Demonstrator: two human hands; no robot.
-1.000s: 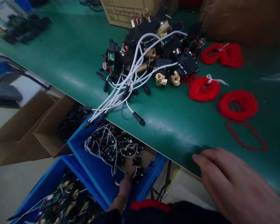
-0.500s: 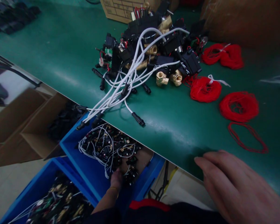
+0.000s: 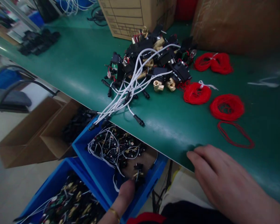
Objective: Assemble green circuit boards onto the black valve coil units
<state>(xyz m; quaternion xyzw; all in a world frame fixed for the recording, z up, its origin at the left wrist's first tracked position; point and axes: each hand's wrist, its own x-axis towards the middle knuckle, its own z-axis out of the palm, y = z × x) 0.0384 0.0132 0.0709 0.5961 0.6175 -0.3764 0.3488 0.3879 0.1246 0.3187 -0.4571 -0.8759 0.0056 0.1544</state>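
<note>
My left hand (image 3: 126, 192) reaches into a blue bin (image 3: 149, 189) below the table edge. It is closed beside a small black and brass valve assembly (image 3: 138, 175); its fingertips are hidden, so what they grip cannot be made out. White cables (image 3: 116, 183) curve close to that hand among piled valve parts. My right hand (image 3: 220, 174) lies on the green table (image 3: 168, 130) at its front edge, holding nothing, fingers loosely extended. A thin red wire loop (image 3: 235, 134) lies just beyond it. Several brass valves with black housings (image 3: 163, 60) are heaped farther back, their white cables (image 3: 116, 102) trailing over the edge.
Red wire coils (image 3: 226, 107) lie on the table's right side. Cardboard boxes (image 3: 128, 18) stand at the back. Black parts (image 3: 39, 40) sit at the far left. On the floor side are an open carton (image 3: 21, 146) and a second blue bin (image 3: 37, 199) of parts.
The view has swung, showing more of the far left table. My left hand has come slightly nearer to me inside the bin. My right hand stays on the table edge.
</note>
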